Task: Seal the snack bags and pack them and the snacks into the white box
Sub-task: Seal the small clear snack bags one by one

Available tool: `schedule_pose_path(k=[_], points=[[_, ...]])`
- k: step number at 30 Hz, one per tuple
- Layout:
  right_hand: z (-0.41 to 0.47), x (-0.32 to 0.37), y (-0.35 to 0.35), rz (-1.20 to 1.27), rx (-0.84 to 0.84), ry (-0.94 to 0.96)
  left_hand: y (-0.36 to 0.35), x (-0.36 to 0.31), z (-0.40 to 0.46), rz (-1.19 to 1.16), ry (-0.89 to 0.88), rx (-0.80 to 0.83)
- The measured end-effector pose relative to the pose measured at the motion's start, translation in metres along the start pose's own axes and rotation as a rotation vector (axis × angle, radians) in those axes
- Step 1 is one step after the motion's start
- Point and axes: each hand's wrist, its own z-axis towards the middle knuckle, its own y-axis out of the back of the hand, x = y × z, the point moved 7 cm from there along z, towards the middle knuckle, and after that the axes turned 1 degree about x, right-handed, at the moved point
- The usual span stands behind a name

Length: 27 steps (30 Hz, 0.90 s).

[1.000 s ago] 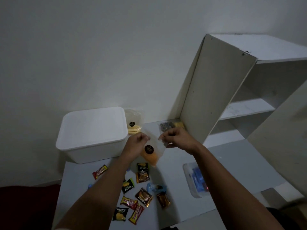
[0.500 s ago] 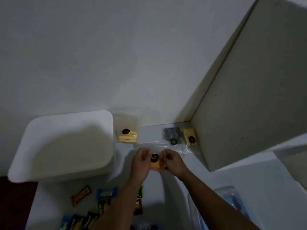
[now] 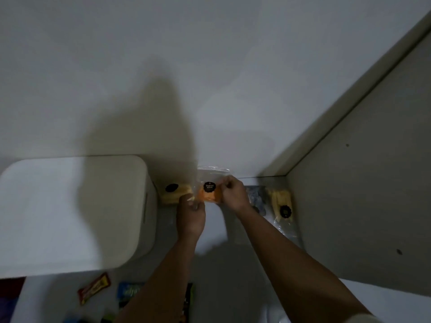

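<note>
A: What is at nine o'clock?
B: The white box [image 3: 70, 213], with its lid on. It sits on the tabletop [image 3: 233, 276], up by the wall.

A: And just past it?
B: A clear bag with pale yellow snacks [image 3: 175, 194] and a black sticker. It leans right next to the box.

A: What is in the middle?
B: A clear bag with orange snacks [image 3: 208, 195] and a black sticker. Both hands hold it up by the wall. The left hand [image 3: 191, 217] pinches its bottom left corner, at about seven o'clock on the bag. The right hand [image 3: 233, 194] pinches its right edge, at about three o'clock.

A: What is at three o'clock?
B: A bag with dark snacks [image 3: 256, 197], partly hidden behind the right hand. Next comes another yellow snack bag [image 3: 282, 203], just beside the grey shelf wall [image 3: 361, 194].

A: And down at six and seven o'clock?
B: Small wrapped snacks. A red one [image 3: 94, 291] and a blue one [image 3: 128, 291] lie near the bottom left. They look blurry.
</note>
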Motion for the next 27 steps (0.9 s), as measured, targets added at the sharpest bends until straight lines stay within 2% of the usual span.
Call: schedule_pose_path(k=[5,8,10,12,14,18,20,22,24,27], points=[[0.000,-0.003,0.008,0.071,-0.001,-0.010,-0.004,-0.008,-0.001,-0.010,-0.030,0.024],[-0.007,-0.018,0.029,0.058,-0.066,0.007,-0.006,-0.008,-0.005,0.015,-0.043,0.000],[-0.020,-0.028,0.049,-0.035,-0.151,-0.024,-0.007,-0.003,-0.009,0.036,-0.034,-0.015],[-0.042,-0.033,0.071,-0.230,-0.210,-0.050,-0.011,-0.003,-0.021,0.014,-0.030,0.002],[-0.060,-0.046,0.090,-0.387,-0.226,-0.090,-0.019,-0.006,-0.035,-0.031,-0.023,0.058],[-0.087,-0.097,0.098,-0.569,-0.065,-0.298,-0.063,0.002,-0.058,-0.095,0.021,0.346],[-0.096,-0.110,0.095,-0.525,-0.061,-0.343,-0.081,0.006,-0.066,-0.085,0.031,0.425],[-0.100,-0.110,0.091,-0.454,-0.078,-0.292,-0.092,0.008,-0.074,-0.077,0.030,0.460],[-0.104,-0.106,0.089,-0.357,-0.109,-0.256,-0.093,0.009,-0.081,-0.055,0.037,0.456],[-0.118,-0.091,0.099,-0.155,-0.242,-0.191,-0.082,0.010,-0.094,-0.051,0.028,0.428]])
